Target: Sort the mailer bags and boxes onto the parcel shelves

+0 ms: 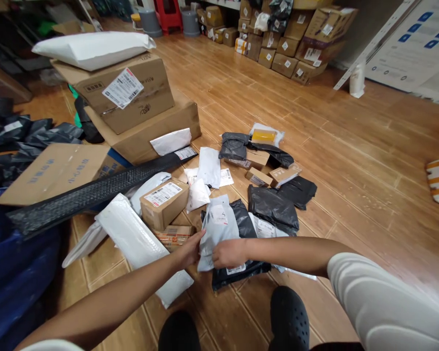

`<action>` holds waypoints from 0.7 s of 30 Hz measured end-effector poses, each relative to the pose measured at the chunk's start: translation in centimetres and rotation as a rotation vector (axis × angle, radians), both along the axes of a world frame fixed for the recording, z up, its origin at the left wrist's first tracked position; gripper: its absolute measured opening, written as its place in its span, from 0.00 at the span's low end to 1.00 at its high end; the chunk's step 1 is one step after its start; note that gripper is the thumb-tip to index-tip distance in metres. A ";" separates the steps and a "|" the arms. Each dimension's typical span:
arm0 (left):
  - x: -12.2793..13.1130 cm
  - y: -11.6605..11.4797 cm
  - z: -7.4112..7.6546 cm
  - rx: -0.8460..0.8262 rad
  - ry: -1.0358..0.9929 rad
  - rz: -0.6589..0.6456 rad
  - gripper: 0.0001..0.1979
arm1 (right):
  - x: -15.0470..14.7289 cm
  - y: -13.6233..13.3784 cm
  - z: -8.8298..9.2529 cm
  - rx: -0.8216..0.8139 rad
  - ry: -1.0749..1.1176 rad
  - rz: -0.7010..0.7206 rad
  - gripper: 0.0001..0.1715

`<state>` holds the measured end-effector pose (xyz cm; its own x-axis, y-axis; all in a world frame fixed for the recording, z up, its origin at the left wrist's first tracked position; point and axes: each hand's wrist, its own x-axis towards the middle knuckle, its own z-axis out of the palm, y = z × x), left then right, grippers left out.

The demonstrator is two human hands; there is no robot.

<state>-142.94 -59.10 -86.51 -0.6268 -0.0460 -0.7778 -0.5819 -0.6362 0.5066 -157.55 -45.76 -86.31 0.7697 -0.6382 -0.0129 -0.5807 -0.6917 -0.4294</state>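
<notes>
A light grey poly mailer (218,225) with a white label lies tilted between my two hands, over black mailers on the floor. My left hand (190,250) grips its left edge, the fingertips partly hidden behind it. My right hand (229,253) is curled closed on its lower right part. Under and beside it are a black mailer (244,219) and another black bag (227,279). To the left of my left hand stands a small labelled cardboard box (164,202), with a brown taped parcel (174,235) below it.
A long white bubble mailer (142,243) and a long black wrapped parcel (98,190) lie left. Large cartons (131,97) are stacked behind. More black parcels (274,207) and small boxes (259,177) lie right. My dark shoes (289,317) are at the bottom.
</notes>
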 end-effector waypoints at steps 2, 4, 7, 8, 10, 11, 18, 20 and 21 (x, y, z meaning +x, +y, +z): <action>0.4 0.4 -0.7 0.003 -0.037 0.016 0.27 | 2.0 0.9 -1.3 -0.007 0.020 0.069 0.05; 0.9 0.7 -1.5 0.004 -0.069 0.034 0.26 | 2.9 1.7 -2.2 -0.009 0.018 0.075 0.06; 1.4 0.6 -2.3 -0.015 -0.092 0.044 0.26 | 2.9 2.5 -2.4 -0.010 0.001 0.037 0.06; 1.4 0.6 -2.4 -0.029 -0.096 0.041 0.26 | 2.8 2.6 -2.2 -0.006 -0.003 0.027 0.06; 1.3 0.6 -2.6 -0.067 -0.093 0.021 0.28 | 3.1 2.9 -1.5 0.007 -0.024 0.029 0.05; 1.2 0.6 -2.7 -0.089 -0.084 0.004 0.28 | 3.4 3.0 -1.1 0.017 -0.044 0.039 0.05; 1.0 0.7 -3.6 -0.432 0.009 -0.269 0.29 | 4.4 3.8 1.0 0.078 -0.244 -0.089 0.11; 1.4 0.5 -3.1 -0.530 0.093 -0.414 0.27 | 2.9 3.2 1.6 -0.005 -0.234 -0.327 0.20; 1.7 0.5 -2.7 -0.562 0.146 -0.491 0.25 | 2.1 2.8 1.7 -0.030 -0.206 -0.421 0.27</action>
